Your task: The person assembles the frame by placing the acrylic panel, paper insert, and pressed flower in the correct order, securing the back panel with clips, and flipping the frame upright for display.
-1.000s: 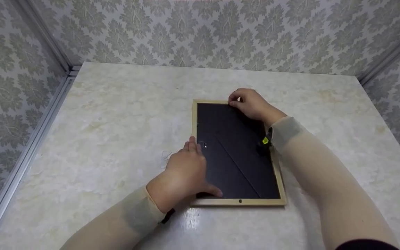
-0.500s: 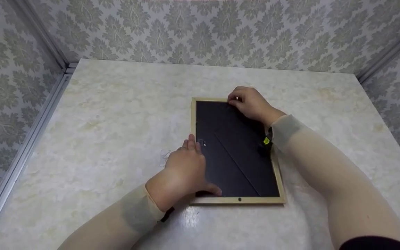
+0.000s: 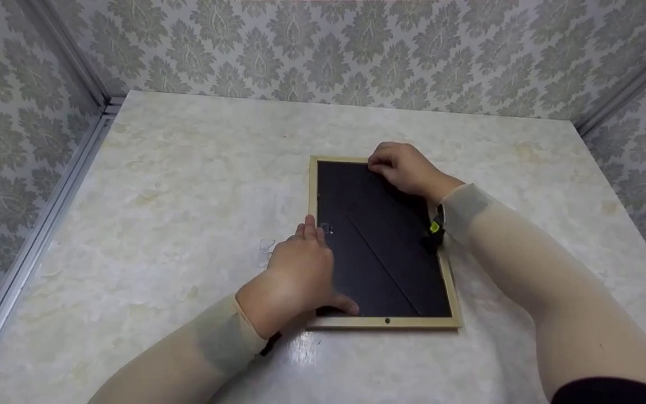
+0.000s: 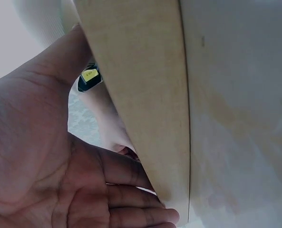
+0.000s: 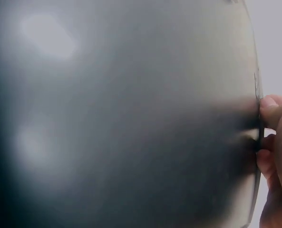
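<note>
A picture frame [image 3: 424, 322] with a pale wooden rim lies face down on the table, its black backing board [image 3: 396, 230] upward. My left hand [image 3: 300, 269] spreads over its near left corner, thumb on the backing, fingers straight along the left side. In the left wrist view the fingers of that hand [image 4: 88, 185] reach along the frame's wooden side [image 4: 145, 85]. At the far edge my right hand [image 3: 407, 168] has its fingers curled, thumb and fingertips pinching there. The right wrist view shows these fingertips [image 5: 269, 111] at the edge of the dark backing [image 5: 107, 104].
A small transparent piece [image 3: 267, 247] lies on the marbled table [image 3: 188, 185] left of the frame. A thin slanting line of the stand flap [image 3: 382, 262] crosses the backing. Patterned walls [image 3: 328, 50] stand behind and at both sides.
The right forearm has shifted slightly outward to the right. Both hands stay at about the same places on the picture frame, and the head view has tilted a little.
</note>
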`<state>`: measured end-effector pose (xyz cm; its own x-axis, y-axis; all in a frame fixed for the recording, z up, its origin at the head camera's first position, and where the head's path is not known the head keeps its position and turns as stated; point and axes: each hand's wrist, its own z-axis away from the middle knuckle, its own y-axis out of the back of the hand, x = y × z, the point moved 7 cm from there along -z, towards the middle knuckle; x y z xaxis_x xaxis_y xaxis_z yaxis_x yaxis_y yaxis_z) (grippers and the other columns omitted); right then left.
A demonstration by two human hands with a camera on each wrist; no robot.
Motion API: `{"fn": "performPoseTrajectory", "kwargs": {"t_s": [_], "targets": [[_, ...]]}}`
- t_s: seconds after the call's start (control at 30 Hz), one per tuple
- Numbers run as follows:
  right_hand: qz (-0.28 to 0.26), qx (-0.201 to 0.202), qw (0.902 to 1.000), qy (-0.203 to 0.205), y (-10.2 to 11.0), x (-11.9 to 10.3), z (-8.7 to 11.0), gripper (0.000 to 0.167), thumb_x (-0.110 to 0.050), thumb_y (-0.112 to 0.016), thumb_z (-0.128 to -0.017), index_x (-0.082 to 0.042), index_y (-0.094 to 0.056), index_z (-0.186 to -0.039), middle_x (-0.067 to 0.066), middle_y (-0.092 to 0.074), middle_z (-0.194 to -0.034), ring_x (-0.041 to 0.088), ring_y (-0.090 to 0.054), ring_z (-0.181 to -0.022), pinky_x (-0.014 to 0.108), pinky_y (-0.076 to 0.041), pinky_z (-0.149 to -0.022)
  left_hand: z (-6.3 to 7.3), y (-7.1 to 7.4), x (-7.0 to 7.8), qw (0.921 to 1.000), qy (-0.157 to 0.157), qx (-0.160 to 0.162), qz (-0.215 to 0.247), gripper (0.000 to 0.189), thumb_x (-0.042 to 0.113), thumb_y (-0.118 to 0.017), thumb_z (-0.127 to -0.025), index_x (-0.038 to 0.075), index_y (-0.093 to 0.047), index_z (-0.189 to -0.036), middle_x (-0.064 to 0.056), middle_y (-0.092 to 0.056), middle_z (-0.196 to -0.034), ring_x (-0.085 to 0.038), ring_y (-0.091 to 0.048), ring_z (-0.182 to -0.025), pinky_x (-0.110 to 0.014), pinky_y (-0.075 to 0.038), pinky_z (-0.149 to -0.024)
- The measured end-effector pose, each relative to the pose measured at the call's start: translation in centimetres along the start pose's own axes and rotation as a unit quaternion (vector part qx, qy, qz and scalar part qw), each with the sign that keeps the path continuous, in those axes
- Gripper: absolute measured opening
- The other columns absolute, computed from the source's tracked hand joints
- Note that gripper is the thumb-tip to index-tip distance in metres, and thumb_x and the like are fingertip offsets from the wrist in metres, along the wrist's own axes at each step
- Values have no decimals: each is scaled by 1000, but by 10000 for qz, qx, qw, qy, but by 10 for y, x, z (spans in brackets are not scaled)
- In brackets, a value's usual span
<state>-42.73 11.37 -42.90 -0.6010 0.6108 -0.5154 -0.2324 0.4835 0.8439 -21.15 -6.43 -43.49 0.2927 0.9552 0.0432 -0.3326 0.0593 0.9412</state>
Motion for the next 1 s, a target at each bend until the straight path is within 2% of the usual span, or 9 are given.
{"fn": "performPoseTrajectory", "kwargs": {"t_s": [0.1,0.27,0.4,0.67,1.0], "targets": [[-117,-60,9997,-211,1,1,2,15,-9,-73,-110,-7,-86,-117,15,-81,-119,33,-76,-110,51,-61,-100,1,1,-1,10000,-13,31,15,158,104,-75,-69,-9,-33,-172,-34,-23,-183,-40,-42,-168,-45,-66,-107],[-616,36,9890,-1342,3,13,0,15,-18,-73,-112,-11,-83,-120,12,-79,-119,29,-71,-106,47,-57,-99,2,1,-2,9999,4,110,-75,158,104,-74,-69,-8,-34,-172,-33,-25,-183,-39,-45,-167,-44,-68,-104],[-615,-82,9815,-1813,4,15,-6,16,-23,-73,-112,-11,-82,-117,9,-77,-111,26,-66,-100,43,-53,-96,2,1,-1,9998,12,138,-124,158,105,-73,-69,-8,-34,-172,-33,-26,-182,-38,-47,-165,-43,-68,-101],[-582,-590,9700,-2285,9,18,-14,17,-23,-76,-110,-9,-85,-114,-2,-77,-95,14,-65,-83,29,-54,-78,1,0,1,10000,-50,65,-52,158,104,-75,-69,-9,-34,-171,-35,-25,-182,-39,-47,-165,-45,-66,-107],[-366,-737,9711,-2240,12,13,-21,17,-18,-77,-108,-5,-86,-112,-2,-75,-88,12,-64,-75,25,-54,-69,1,1,0,9999,-87,115,-79,158,104,-74,-69,-9,-35,-171,-35,-27,-181,-39,-45,-166,-45,-65,-110]]}}
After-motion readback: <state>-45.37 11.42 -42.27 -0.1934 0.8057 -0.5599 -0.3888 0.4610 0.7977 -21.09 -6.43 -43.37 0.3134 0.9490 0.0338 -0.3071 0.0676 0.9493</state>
